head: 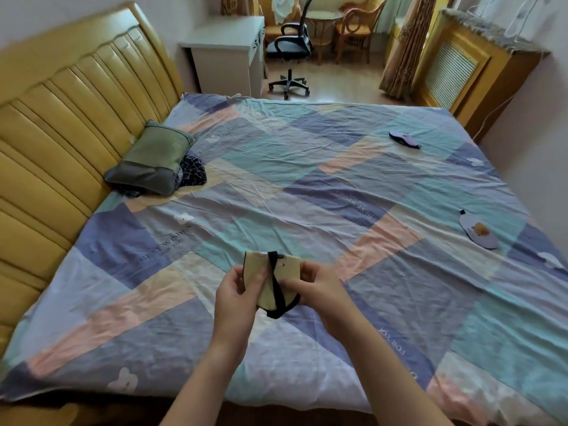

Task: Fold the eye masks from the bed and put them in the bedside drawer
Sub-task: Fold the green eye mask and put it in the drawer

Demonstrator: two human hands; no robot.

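A cream eye mask point(287, 272) with black trim and a black strap is held up above the near part of the bed point(307, 186). My left hand point(236, 290) grips its left side and my right hand point(316, 287) grips its right side, the strap hanging in a loop between them. A dark purple eye mask point(404, 139) lies flat at the far right of the bed. A pale lilac eye mask point(478, 231) with a brown motif lies near the right edge. No drawer is in view.
A green-grey pillow point(153, 158) and dark checked cloth point(192, 172) lie by the yellow headboard point(61, 124). Beyond the bed stand a white desk point(227, 53), a black office chair point(290, 47), wooden chairs and a radiator cover point(455, 69).
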